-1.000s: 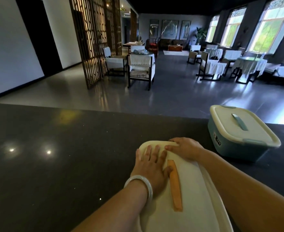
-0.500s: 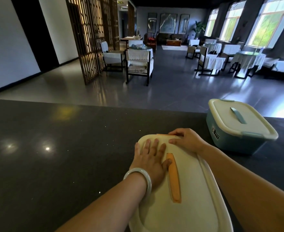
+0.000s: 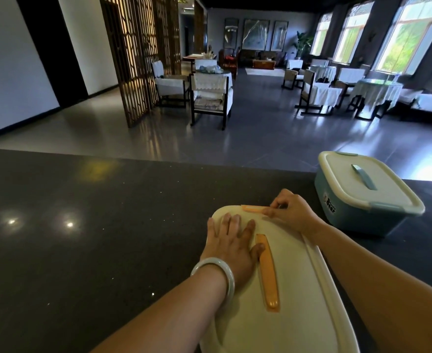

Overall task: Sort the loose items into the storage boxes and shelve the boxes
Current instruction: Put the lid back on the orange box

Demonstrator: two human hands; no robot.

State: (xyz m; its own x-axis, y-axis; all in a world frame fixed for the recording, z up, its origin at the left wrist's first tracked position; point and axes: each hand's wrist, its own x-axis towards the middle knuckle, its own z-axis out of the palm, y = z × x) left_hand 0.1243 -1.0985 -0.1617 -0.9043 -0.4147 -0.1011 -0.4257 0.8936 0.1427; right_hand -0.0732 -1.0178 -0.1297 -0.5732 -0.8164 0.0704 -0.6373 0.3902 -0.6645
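At the near edge of the dark counter [image 3: 82,238], the left hand [image 3: 231,244] lies flat with straight fingers pressing on the cream lid [image 3: 286,314] of a storage box. The right hand [image 3: 292,212], fingers curled, pinches the orange clasp [image 3: 254,208] at the lid's far rim. An orange handle [image 3: 267,272] runs along the lid. Toward the counter's far right edge stands a blue box [image 3: 362,215], lidded, well apart.

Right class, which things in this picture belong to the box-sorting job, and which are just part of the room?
Part of the job:
near box lid, orange clip, blue box, left hand, right hand

Just there:
counter, chairs, bracelet, screen
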